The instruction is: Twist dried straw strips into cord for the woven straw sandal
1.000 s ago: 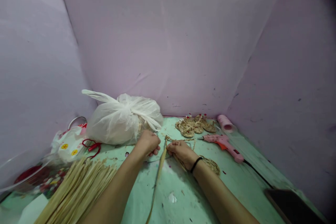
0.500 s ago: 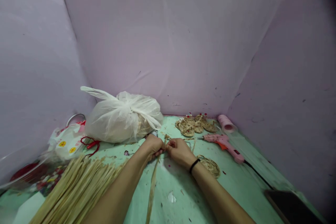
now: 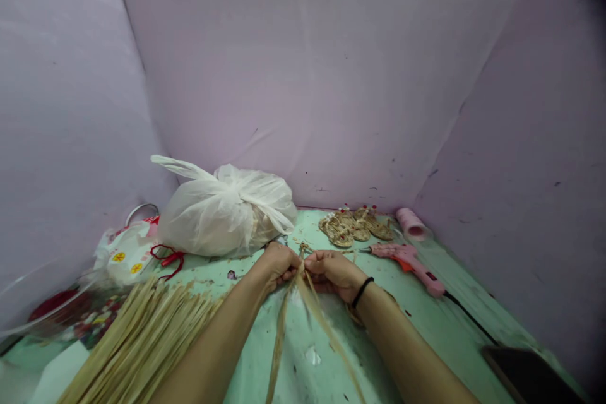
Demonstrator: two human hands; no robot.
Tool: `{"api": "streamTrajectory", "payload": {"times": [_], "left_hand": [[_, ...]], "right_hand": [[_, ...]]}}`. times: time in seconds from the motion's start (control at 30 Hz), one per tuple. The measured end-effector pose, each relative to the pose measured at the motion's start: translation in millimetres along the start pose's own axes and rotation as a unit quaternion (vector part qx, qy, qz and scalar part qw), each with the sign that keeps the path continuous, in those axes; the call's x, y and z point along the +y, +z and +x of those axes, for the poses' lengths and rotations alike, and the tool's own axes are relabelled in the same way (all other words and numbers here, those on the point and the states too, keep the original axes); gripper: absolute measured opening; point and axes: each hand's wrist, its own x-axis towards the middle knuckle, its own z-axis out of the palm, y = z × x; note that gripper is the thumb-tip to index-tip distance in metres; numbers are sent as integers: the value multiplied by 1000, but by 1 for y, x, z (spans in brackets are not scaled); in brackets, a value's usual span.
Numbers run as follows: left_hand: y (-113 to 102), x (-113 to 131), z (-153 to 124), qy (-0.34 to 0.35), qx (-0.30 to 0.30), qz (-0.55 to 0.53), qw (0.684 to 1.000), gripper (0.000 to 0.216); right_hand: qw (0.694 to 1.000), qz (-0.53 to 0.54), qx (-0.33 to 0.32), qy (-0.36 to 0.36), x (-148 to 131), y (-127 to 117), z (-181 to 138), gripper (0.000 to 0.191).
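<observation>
My left hand [image 3: 278, 263] and my right hand [image 3: 334, 270] meet at the middle of the green table [image 3: 426, 319], both pinched on a braid of straw strands [image 3: 301, 268]. The knotted top of the braid pokes up between the fingertips. Two long loose strands [image 3: 279, 341] trail from the hands toward me across the table. A black band circles my right wrist, which hides most of a coiled straw disc [image 3: 353, 314].
A bundle of straw strips [image 3: 142, 341] lies at the near left. Behind it sit a tied white plastic bag [image 3: 227, 211] and a printed bag [image 3: 124, 255]. Small woven straw sandals [image 3: 353, 227], a pink roll [image 3: 409, 223] and a pink glue gun [image 3: 407, 259] lie at the right. Purple walls enclose the table.
My hands came together on the braid. A second strand now fans out toward me on the right, and my right wrist has moved over the coiled straw disc.
</observation>
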Motion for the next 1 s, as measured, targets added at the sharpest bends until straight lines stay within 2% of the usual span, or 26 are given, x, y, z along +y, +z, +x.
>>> {"api": "streamTrajectory", "payload": {"times": [0.17,0.33,0.5,0.63,0.77,0.9,1.0], "left_hand": [[3,1,-3,18,-16,-15,1000,10],[-4,-5,4,25,-47,26,998,4],[-10,-4,1,63,-90,45,993,10],[-7,3,-6,42,-70,71,994,5],[-3,4,-5,51,-34,76,995,6],[-1,2,-2,66,-26,100,992,7],[-3,2,-1,72,-9,148,986,8]], "right_hand": [[999,19,-44,19,-2,5,-3,14],[1000,-9,2,-8,1,2,2,14],[999,-35,9,-39,5,-3,7,12],[999,-28,10,-35,7,-4,9,9],[999,-29,-1,-29,6,-3,8,5],[996,-75,25,-39,7,0,10,19],[995,-80,33,-43,9,1,12,16]]}}
